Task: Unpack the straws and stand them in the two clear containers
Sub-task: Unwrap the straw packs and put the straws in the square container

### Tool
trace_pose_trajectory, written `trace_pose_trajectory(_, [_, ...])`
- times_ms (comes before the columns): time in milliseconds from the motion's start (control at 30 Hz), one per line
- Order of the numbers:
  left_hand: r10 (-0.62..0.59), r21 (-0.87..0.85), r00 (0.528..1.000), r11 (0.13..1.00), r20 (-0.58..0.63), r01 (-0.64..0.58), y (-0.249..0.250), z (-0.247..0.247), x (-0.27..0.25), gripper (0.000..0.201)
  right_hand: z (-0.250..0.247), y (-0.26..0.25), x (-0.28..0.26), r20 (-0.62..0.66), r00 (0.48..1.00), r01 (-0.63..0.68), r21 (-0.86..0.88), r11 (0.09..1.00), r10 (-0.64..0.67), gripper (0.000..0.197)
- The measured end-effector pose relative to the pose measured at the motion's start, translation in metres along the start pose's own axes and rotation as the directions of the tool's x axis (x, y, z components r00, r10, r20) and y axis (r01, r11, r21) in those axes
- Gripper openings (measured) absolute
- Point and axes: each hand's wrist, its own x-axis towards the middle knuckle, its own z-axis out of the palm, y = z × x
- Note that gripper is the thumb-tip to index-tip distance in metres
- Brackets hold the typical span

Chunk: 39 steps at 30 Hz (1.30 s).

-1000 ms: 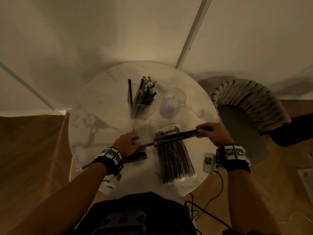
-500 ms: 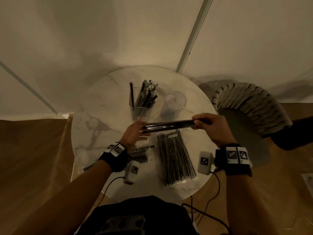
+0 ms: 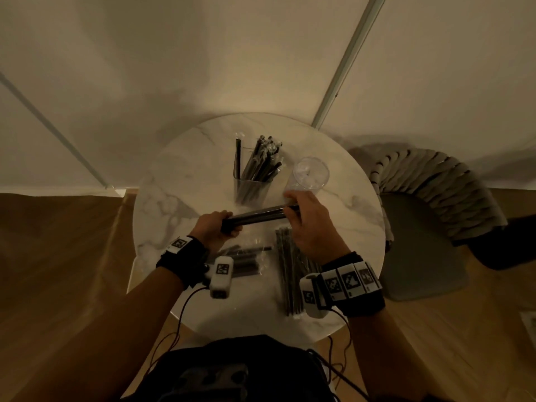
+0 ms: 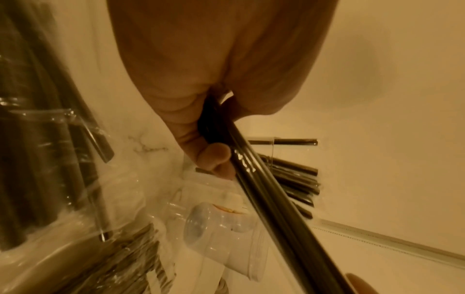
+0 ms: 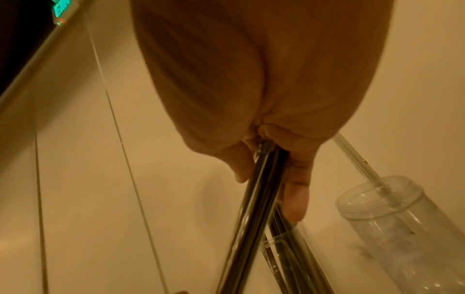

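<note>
The round desk (image 3: pixel 179 198) carries two clear containers: the left container (image 3: pixel 249 190) already has straws standing in it, and the round container (image 3: pixel 310 175) has none. A straw packet (image 3: pixel 293 274) lies near the person. Above it, the left hand (image 3: pixel 216 230) and right hand (image 3: pixel 311 227) each curl round one end of a small bunch of straws (image 3: pixel 258 219), held flat. Next, I think, it should be tipped upright and dropped into the round container.
</note>
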Motion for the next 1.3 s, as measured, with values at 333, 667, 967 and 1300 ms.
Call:
trace_pose_trajectory(333, [0.076, -0.094, 0.991, 0.993, 0.109, -0.066, 0.032, 0.003, 0.001, 0.023, -0.03, -0.027, 0.034, -0.056, 0.984, 0.167, -0.008, 0.986, -0.167, 0.021])
trace_pose_trajectory(667, [0.358, 0.099, 0.931, 0.926, 0.071, -0.364, 0.1, 0.028, 0.015, 0.03, -0.105, -0.062, 0.116, -0.12, 0.958, 0.244, -0.137, 0.96, -0.261, 0.022])
trace_pose_trajectory(967, [0.577, 0.799, 0.759, 0.283, 0.3, -0.531, 0.078, 0.034, 0.062, 0.067, -0.086, -0.059, 0.162, 0.101, 0.978, 0.209, -0.467, 0.859, -0.183, 0.025])
trace_pose_trajectory(1300, [0.599, 0.8, 0.701, 0.159, 0.388, -0.579, 0.057, 0.031, 0.075, 0.054, 0.003, -0.031, 0.173, 0.371, 0.916, 0.375, -0.67, 0.641, -0.149, 0.024])
